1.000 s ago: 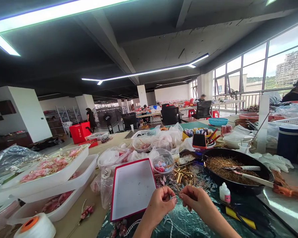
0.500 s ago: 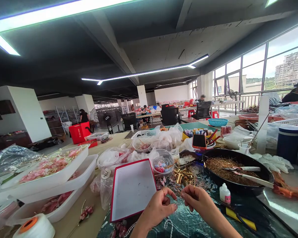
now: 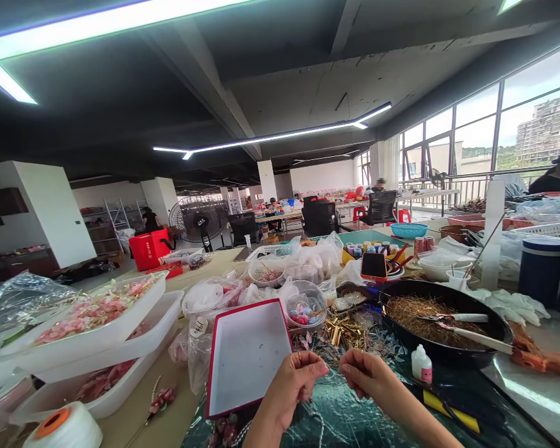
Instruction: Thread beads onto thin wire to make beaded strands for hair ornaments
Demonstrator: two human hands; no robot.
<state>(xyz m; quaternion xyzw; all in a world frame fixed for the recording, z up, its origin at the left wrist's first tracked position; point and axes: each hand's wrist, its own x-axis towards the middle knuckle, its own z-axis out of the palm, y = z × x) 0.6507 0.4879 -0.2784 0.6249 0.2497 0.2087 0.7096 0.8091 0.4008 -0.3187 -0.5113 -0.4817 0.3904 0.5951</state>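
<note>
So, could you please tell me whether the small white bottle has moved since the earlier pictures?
No. The small white bottle stands in the same spot near the black pan, with no visible shift toward or away from it.

This is a craft workshop, as flower trays (image 3: pixel 98 333) stand left of the left hand (image 3: pixel 298 378) and worktables (image 3: pixel 282 216) far beyond it.

Dk ceiling (image 3: pixel 280 81) w/ strip lts (image 3: pixel 98 30)
</note>
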